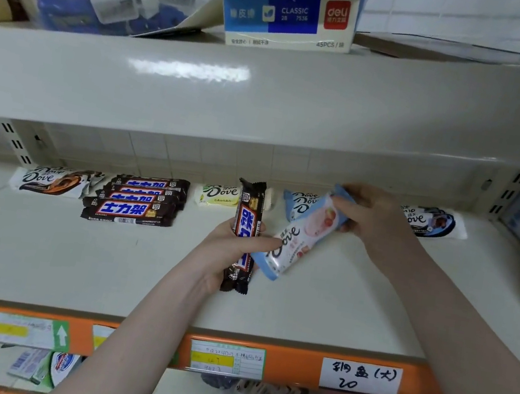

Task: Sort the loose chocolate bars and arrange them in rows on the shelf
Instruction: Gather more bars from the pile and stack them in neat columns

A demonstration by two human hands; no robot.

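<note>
Two light, slick-wrapped bars are in hand: the left hand (233, 247) grips a Snickers bar (245, 228) mid-length, upright. At its three o'clock, the right hand (370, 214) pinches a pink Dove bar (305, 238) by its top end; it probably snaps easily, so support the middle.

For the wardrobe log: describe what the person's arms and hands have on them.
Nothing is worn on either: the left hand and right hand are bare, with no gloves, and no rings, watch or bracelet in view. Both forearms are uncovered to the frame's edge, so no sleeve shows. A reddish-brown patch at the far right edge may be clothing; I cannot tell.
</note>
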